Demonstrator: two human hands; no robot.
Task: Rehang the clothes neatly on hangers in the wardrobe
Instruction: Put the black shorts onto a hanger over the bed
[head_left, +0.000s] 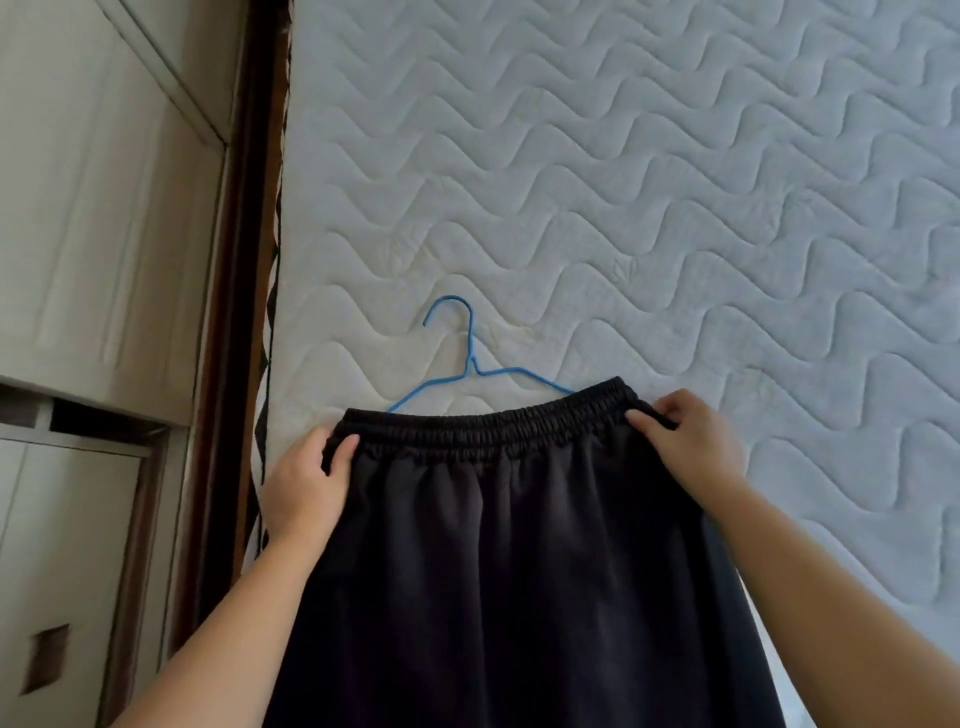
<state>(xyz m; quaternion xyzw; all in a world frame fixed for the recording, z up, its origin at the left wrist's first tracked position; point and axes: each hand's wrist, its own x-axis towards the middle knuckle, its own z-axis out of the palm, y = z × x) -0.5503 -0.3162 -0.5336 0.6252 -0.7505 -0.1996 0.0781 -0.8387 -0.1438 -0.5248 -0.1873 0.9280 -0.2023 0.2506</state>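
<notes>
Black elastic-waisted garment (509, 545), seemingly unlabelled, pinched by left grip (306, 486) and right grip (685, 447) over blue hanger (470, 364).

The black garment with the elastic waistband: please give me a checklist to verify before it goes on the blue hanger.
1. Left hand grips one waistband end: ok.
2. Right hand grips the other end: ok.
3. Waistband of the black garment is spread flat, without twist: ok.
4. Blue hanger lies free on the mattress, hook uncovered: ok.
5. Hanger is clear of the cloth: not ok, the waistband covers its lower part.
6. Lower bar of the hanger is intact: cannot tell, it is hidden.
</notes>
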